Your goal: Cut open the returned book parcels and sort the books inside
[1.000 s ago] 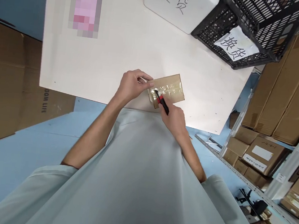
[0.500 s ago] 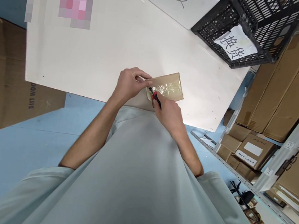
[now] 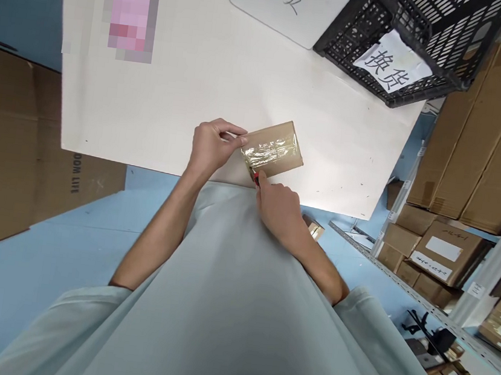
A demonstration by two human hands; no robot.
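And here's the cardboard box (image 3: 277, 151), lying aslant on the pale tabletop (image 3: 150, 108), near its front edge and right in front of the person's shirt. I'd call it a light one, small and flat as it is, firm along the edges but with faces that could dent if pressed hard. The bare card should give good grip; that glossy tape (image 3: 267, 152) looks slicker, so the corners and side edges are the places to take hold. And that's just where the left hand (image 3: 214, 146) is, thumb and fingers pinching the upper left corner! The right hand (image 3: 279, 209) is closed round a cutter (image 3: 256, 178), mostly hidden by the fingers, a touch of red showing, its tip at the box's lower left corner; whether the blade is into the card, I can't tell. What a plain tan box, though: oblong, crisp-cornered on the right, wrinkled clear tape glinting across its top.
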